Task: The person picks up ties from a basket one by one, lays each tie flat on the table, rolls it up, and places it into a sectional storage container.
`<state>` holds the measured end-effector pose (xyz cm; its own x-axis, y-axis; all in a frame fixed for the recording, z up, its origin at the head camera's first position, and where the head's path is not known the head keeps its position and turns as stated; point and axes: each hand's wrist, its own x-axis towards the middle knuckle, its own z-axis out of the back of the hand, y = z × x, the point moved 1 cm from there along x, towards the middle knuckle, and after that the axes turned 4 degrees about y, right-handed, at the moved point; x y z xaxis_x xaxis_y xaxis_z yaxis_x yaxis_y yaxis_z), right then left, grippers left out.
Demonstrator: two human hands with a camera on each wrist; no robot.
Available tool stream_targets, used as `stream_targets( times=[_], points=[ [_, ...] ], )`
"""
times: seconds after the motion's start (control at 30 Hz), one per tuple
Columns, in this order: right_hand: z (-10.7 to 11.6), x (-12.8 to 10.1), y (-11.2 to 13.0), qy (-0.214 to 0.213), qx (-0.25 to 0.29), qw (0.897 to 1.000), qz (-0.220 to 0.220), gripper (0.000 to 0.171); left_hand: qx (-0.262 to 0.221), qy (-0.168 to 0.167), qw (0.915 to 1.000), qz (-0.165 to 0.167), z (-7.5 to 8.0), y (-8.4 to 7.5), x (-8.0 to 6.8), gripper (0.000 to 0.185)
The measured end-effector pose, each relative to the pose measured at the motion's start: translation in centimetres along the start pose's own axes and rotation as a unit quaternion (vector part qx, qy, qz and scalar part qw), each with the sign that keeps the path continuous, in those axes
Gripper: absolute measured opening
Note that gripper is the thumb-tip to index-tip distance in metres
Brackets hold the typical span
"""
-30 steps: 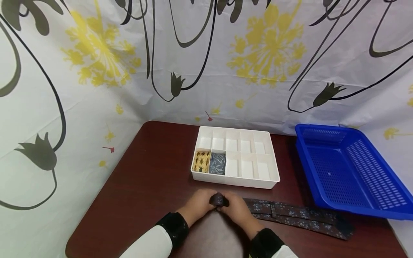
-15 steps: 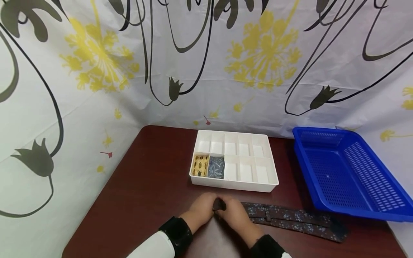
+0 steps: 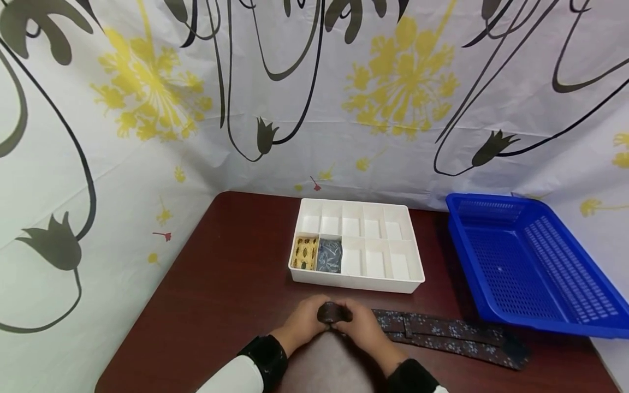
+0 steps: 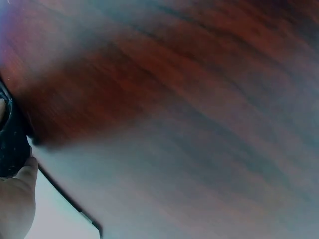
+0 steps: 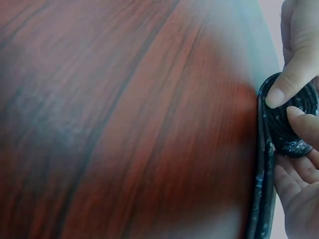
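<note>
Left hand: I see my left hand (image 3: 306, 319) at the near edge of the tabletop (image 3: 221, 295), fingers curled round the left side of the tie roll (image 3: 333, 313). The left wrist view shows only a thumb tip against dark cloth at its edge.
Right hand: my right hand (image 3: 362, 326) meets the left over the roll. In the right wrist view my fingers (image 5: 286, 84) pinch the coil (image 5: 289, 124), thumb on its rim and other fingers under it.
Tie: dark with small pale flowers. The rolled end sits between both hands just above the tabletop; the loose length (image 3: 452, 333) lies flat on the wood, running off to the right in front of the basket (image 3: 528, 262).
Organiser: a white divided box (image 3: 357, 248) stands just beyond my hands, two rows of compartments. The front-left compartment holds a yellow patterned roll (image 3: 305, 252); the one just beside it holds a blue-grey roll (image 3: 330, 255).
Basket: blue, perforated, at the right of the tabletop, apart from the box.
Backdrop: a white sheet (image 3: 314, 93) with yellow flowers and black stems hangs behind and to the left.
</note>
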<state>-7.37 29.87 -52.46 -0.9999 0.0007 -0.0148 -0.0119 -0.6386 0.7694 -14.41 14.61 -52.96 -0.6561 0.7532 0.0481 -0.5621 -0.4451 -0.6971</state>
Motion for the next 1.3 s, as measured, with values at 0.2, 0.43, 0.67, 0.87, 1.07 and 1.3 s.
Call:
stream_targets(
  times=[0.2,0.43,0.67,0.87,1.07,1.3],
  points=[
    [0.2,-0.1,0.1,0.005,-0.014,1.000,-0.001,0.042,0.057,0.012,0.9981,-0.017,0.3,-0.7,0.2,0.025],
    [0.3,-0.3,1.0,0.014,-0.064,0.998,0.007,0.053,0.240,0.049,0.9689,0.032,0.5,-3.7,0.5,0.019],
    [0.0,-0.6,2.0,-0.002,-0.119,0.993,-0.010,0.056,0.360,0.066,0.9265,0.088,-0.1,-5.9,0.8,0.022],
    [-0.2,-0.5,1.3,-0.019,-0.118,0.993,0.008,0.048,0.279,0.055,0.9550,0.083,0.3,-4.9,0.7,0.019],
    [0.0,-0.6,-0.1,0.006,-0.015,1.000,-0.007,0.040,0.071,0.032,0.9969,0.016,0.6,-1.7,0.1,0.043],
    [0.4,-0.5,-0.2,0.019,0.003,0.999,-0.027,0.040,-0.034,0.010,0.9990,-0.026,0.2,0.1,0.2,0.033]
  ],
)
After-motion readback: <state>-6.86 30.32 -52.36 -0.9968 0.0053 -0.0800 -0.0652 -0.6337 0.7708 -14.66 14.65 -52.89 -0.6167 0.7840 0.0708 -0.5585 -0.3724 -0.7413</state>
